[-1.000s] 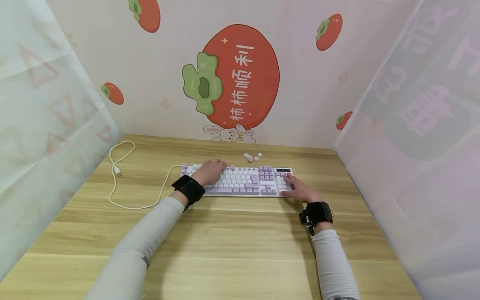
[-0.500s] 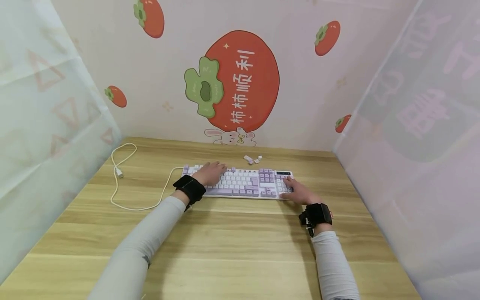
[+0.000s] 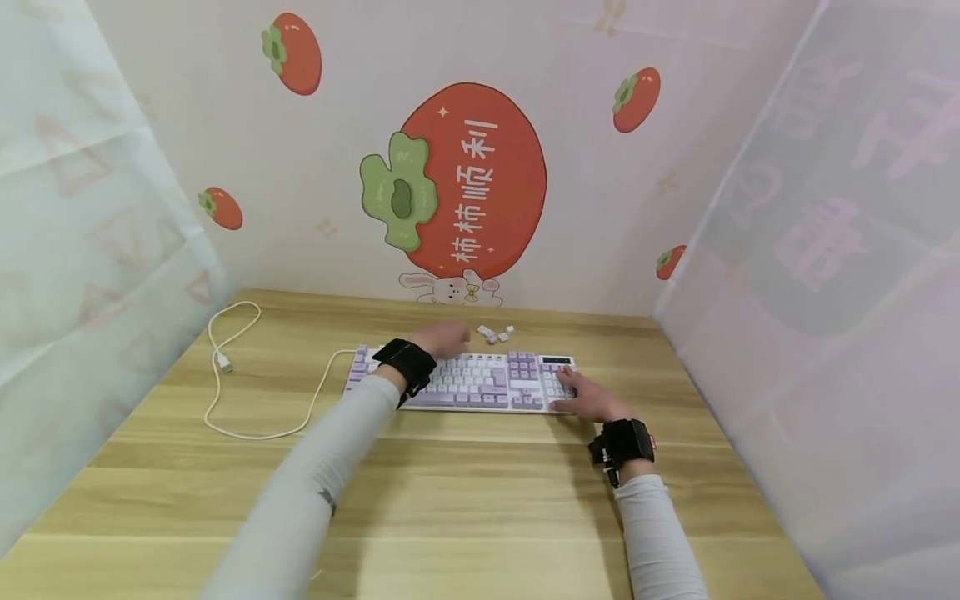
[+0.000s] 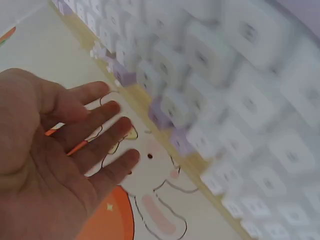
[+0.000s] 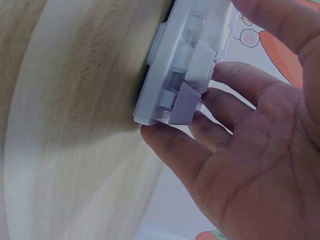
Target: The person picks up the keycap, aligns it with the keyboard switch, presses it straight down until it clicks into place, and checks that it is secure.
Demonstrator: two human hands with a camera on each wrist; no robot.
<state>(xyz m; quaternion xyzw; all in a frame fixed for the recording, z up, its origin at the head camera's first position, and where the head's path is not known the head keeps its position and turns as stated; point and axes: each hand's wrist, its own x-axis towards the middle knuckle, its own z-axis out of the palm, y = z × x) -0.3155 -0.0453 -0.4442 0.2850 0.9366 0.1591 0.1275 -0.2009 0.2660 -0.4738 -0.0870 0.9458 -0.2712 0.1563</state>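
Observation:
A white and lavender computer keyboard (image 3: 468, 385) lies flat on the wooden table (image 3: 480, 500). My left hand (image 3: 441, 337) hovers over its back edge, near several loose keycaps (image 3: 491, 334) behind the keyboard. In the left wrist view, the left fingers (image 4: 100, 115) are spread with nothing between them. My right hand (image 3: 592, 398) rests on the number pad at the keyboard's right end. Up close in the right wrist view, a lavender keycap (image 5: 186, 105) sits at the corner; one fingertip touches the casing beside it and other relaxed fingers (image 5: 227, 107) lie against the keys.
A white cable (image 3: 262, 437) runs from the keyboard's back left and loops on the table, ending in a USB plug (image 3: 222, 362). A printed backdrop (image 3: 585, 192) with red persimmons rises behind the table, and pale sheets (image 3: 810, 333) flank both sides.
My left hand has lifted from the keys and moved right and back, towards the loose keycaps. The right hand stays on the keyboard's right end. The head view has tilted slightly upward.

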